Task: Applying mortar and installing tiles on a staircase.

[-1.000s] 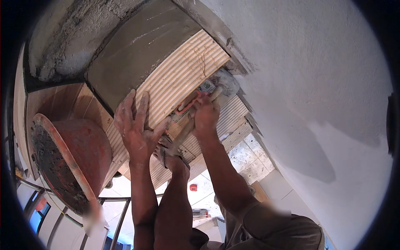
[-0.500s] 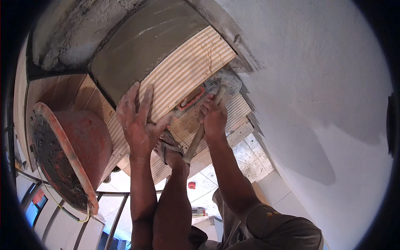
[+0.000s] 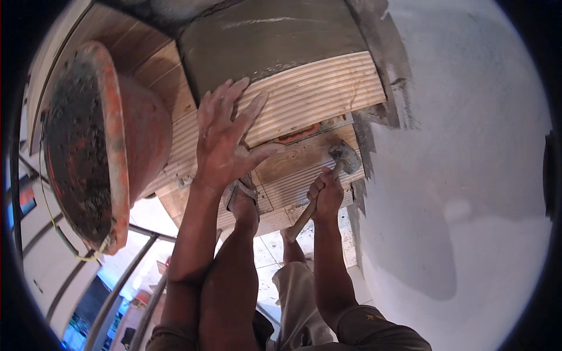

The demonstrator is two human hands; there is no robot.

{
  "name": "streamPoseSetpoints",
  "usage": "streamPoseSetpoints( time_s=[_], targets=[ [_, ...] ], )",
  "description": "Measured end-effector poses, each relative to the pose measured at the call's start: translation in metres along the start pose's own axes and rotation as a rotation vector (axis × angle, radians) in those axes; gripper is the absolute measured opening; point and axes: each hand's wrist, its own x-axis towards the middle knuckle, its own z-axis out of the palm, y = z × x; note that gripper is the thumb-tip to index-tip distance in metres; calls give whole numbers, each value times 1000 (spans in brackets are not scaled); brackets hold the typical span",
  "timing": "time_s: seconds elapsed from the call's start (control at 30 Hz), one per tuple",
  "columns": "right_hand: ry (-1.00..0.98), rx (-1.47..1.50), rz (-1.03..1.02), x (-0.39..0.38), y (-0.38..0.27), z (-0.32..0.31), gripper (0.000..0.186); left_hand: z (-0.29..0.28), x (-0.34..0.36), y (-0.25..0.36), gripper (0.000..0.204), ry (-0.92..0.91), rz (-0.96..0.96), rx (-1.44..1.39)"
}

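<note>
A cream-and-tan ribbed tile [image 3: 316, 88] lies along the front of a bed of smooth wet grey mortar [image 3: 275, 35]. My left hand [image 3: 225, 140] is open, fingers spread over the tile's left end. In my right hand [image 3: 326, 196] is the wooden handle of a hammer, closed in my fingers. The grey hammer head [image 3: 345, 157] is over the step below, in front of the tile's right part and apart from it. A trowel with an orange-red handle [image 3: 298, 134] lies on that lower step, partly hidden by the tile's front edge.
A tilted orange-red bucket [image 3: 143, 120], crusted with dark mortar, stands at the left. A white plastered wall [image 3: 445, 164] rises on the right. Metal railing bars [image 3: 120, 286] run at lower left. My sandaled foot [image 3: 243, 202] rests on the lower tiled steps.
The view has turned and shifted. My right hand has drawn the hammer back from near the tile's right front edge. My left hand remains at the tile's left end.
</note>
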Motion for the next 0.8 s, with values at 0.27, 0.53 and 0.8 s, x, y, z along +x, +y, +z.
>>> streamPoseSetpoints(
  time_s=[0.27, 0.53, 0.8],
  targets=[
    [13, 35, 37, 21, 1, -3, 13, -4, -25, -23, 40, 354, -213, -608],
    [-147, -55, 47, 10, 7, 0, 14, -15, -27, -14, 50, 167, -191, -396],
    [-86, 269, 39, -65, 16, 59, 14, -23, -47, -20, 73, 9, -156, -186]
  ],
)
